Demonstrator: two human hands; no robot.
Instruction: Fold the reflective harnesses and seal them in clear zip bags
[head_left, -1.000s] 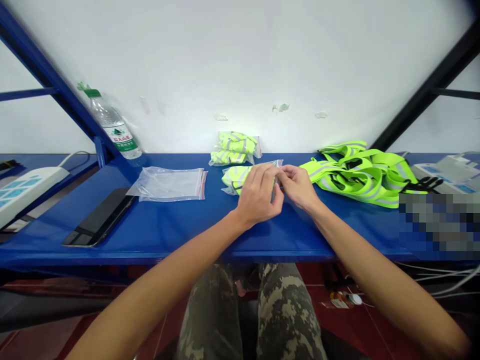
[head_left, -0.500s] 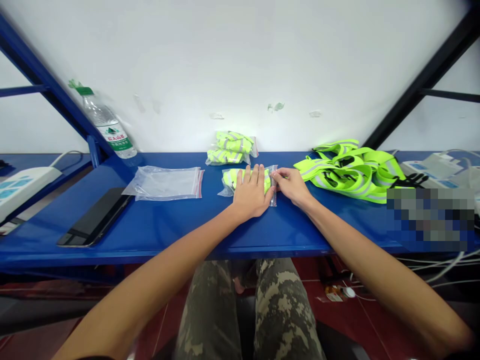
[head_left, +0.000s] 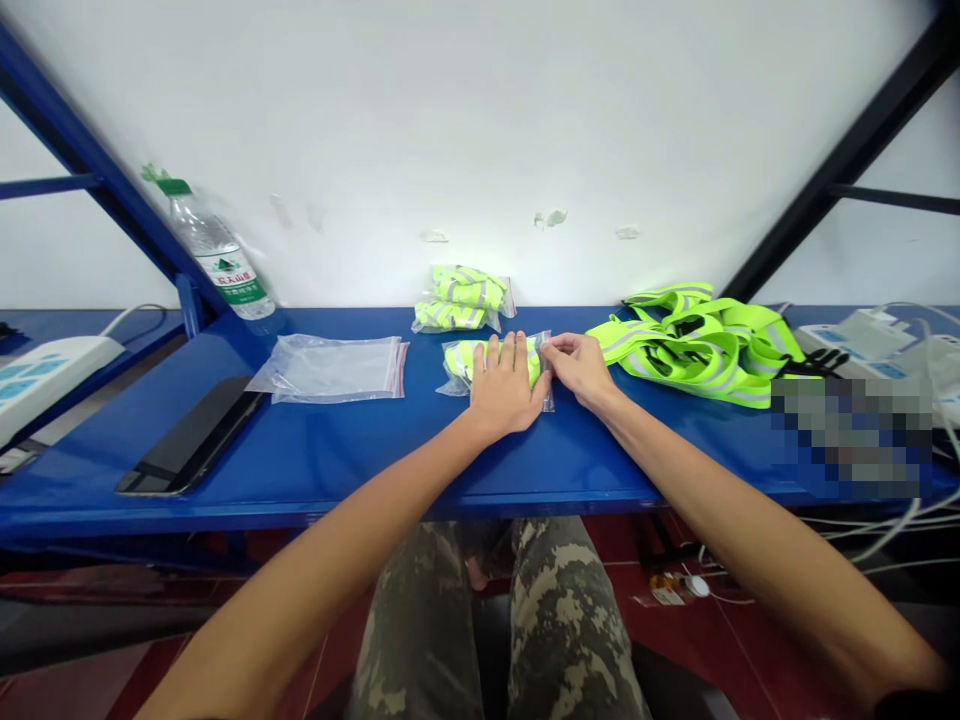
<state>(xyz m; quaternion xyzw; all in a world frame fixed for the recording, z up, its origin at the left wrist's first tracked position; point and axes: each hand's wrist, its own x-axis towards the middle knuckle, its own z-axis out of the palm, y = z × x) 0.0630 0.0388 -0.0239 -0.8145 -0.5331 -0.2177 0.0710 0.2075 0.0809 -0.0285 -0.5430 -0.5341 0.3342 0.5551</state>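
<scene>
A clear zip bag (head_left: pixel 457 360) with a folded yellow-green reflective strap inside lies on the blue table (head_left: pixel 360 450). My left hand (head_left: pixel 504 388) rests flat on top of it, fingers spread, covering much of the bag. At the bag's right edge, my right hand (head_left: pixel 581 368) pinches the zip strip between thumb and fingers. Behind my hands sit filled bags of the same straps (head_left: pixel 466 295), stacked against the wall. To the right lies a loose heap of reflective straps (head_left: pixel 705 350) with black buckles.
Flat unfilled zip bags (head_left: pixel 330 368) lie to the left, near a black phone (head_left: pixel 191 437). A water bottle (head_left: pixel 225 262) leans by the wall at the back left. White power strips (head_left: pixel 56 372) and cables flank both sides. A blurred patch (head_left: pixel 855 435) covers something at the right.
The view has shifted very slightly. My left hand still presses on the bag, and my right hand's pinch stays at the zip edge with hardly any movement.
</scene>
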